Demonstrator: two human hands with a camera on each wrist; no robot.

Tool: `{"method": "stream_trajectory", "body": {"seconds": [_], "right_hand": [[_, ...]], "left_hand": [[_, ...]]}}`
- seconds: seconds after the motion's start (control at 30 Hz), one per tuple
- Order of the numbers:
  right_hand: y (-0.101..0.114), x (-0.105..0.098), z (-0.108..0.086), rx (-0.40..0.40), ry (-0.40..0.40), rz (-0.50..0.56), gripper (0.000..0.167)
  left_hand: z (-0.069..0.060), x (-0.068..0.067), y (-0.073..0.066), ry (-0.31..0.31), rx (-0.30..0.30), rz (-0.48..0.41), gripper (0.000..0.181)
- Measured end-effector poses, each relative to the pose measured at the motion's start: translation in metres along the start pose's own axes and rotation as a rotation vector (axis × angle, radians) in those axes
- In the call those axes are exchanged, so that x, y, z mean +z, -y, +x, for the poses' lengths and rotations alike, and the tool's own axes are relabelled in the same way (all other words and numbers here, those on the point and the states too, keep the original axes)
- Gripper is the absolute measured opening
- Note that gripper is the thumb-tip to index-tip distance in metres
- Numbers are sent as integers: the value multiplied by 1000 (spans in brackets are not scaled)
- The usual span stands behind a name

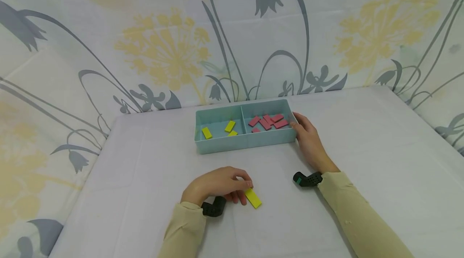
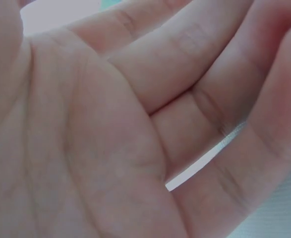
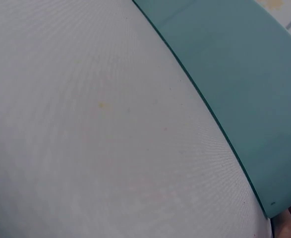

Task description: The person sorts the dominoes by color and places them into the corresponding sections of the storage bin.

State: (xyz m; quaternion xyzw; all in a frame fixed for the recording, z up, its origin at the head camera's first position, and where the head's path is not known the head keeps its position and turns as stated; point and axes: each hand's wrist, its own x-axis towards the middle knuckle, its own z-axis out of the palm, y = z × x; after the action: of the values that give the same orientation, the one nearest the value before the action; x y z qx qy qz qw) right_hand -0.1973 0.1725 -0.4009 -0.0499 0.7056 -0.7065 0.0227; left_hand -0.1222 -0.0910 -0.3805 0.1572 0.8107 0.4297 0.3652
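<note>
In the head view my left hand point(image 1: 222, 183) pinches one end of a yellow rectangular tile point(image 1: 253, 198) between thumb and fingertips, low over the white table. My right hand point(image 1: 311, 143) grips the right end of a pale teal two-compartment box point(image 1: 226, 146), its thumb by the rim. Three yellow tiles point(image 1: 207, 133) lie in the box's left compartment, and several pinkish-red tiles point(image 1: 281, 123) in the right one. Palm and bent fingers point(image 2: 195, 99) fill the left wrist view, which hides the tile. Along the right wrist view runs the box's outer side point(image 3: 234, 84).
A white cloth point(image 1: 152, 161) covers the table. Behind and at the sides hangs a floral curtain point(image 1: 235, 40), close to the box's back. Each wrist wears a black device point(image 1: 307, 179).
</note>
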Motion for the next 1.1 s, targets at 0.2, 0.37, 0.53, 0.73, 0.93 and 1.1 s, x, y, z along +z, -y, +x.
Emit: {"method": "stream_trajectory", "body": {"seconds": [0.2, 0.37, 0.53, 0.73, 0.93, 1.1], "right_hand": [[-1, 0, 0, 1, 1, -2, 51], [-1, 0, 0, 4, 2, -8, 51], [-1, 0, 0, 6, -1, -13, 51], [-2, -1, 0, 6, 0, -18, 52], [-2, -1, 0, 1, -4, 2, 51], [-2, -1, 0, 2, -4, -6, 51]], "left_hand": [[1, -1, 2, 4, 14, -2, 16], [1, 0, 1, 1, 14, -1, 17], [2, 1, 0, -4, -1, 5, 21], [1, 1, 0, -7, 1, 30, 24], [2, -1, 0, -17, 11, 76, 23], [2, -3, 1, -32, 5, 118, 24]]}}
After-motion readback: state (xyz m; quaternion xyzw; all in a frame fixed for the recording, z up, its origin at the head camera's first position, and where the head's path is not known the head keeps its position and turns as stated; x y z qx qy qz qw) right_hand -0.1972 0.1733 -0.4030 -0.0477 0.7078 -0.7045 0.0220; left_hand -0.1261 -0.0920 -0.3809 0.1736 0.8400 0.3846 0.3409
